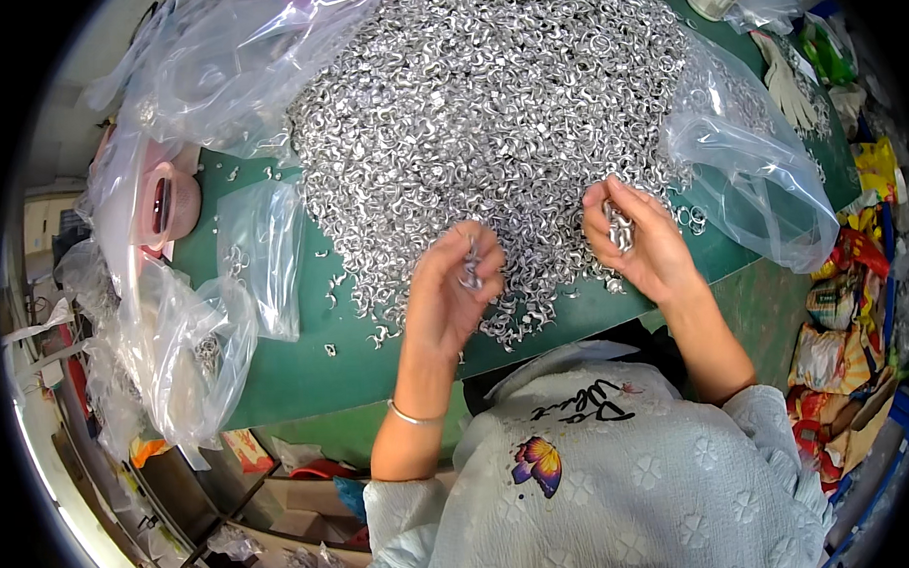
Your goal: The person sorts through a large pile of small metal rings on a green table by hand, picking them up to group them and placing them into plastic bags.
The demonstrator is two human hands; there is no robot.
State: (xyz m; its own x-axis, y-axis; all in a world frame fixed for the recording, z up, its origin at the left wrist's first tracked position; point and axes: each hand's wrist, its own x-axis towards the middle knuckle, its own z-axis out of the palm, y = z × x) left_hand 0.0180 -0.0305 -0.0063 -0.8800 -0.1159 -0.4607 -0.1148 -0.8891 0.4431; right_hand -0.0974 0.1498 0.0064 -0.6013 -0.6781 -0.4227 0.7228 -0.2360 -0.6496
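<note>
Rings (489,113) heap on the table (307,359); our left hand (453,289) pinches one ring, our right hand (638,238) clenches several. Loosening either grip could scatter them off the table's near edge.

Clear plastic bags (191,343) crowd the left of the green table, another clear bag (762,188) lies right, and colourful packets (841,311) pile at far right.
</note>
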